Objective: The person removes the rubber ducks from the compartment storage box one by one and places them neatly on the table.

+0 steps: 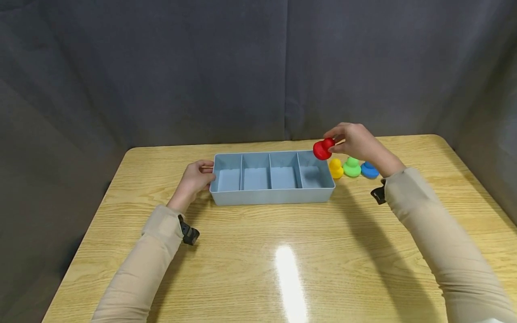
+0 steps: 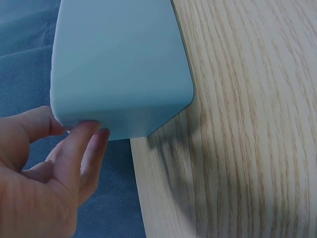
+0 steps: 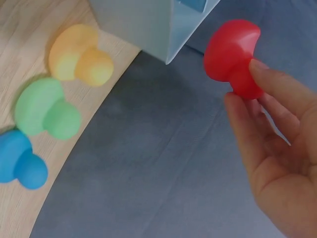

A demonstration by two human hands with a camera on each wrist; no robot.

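Note:
A light blue tray [image 1: 270,196] with four empty compartments lies across the middle of the wooden table [image 1: 258,269]. My left hand [image 1: 208,175] rests against its left end; in the left wrist view the fingertips [image 2: 91,130] and thumb touch the tray wall [image 2: 124,64]. My right hand [image 1: 337,141] pinches a red mushroom-shaped toy [image 1: 322,149] in the air above the tray's far right corner. In the right wrist view the red toy [image 3: 233,49] sits between thumb and fingers, beside the tray corner [image 3: 143,25].
Three more toys stand in a row on the table right of the tray: yellow [image 1: 335,168], green [image 1: 352,167] and blue [image 1: 369,170]; the right wrist view also shows the yellow [image 3: 79,54], green [image 3: 44,114] and blue [image 3: 20,158] toys. A dark cloth backdrop surrounds the table.

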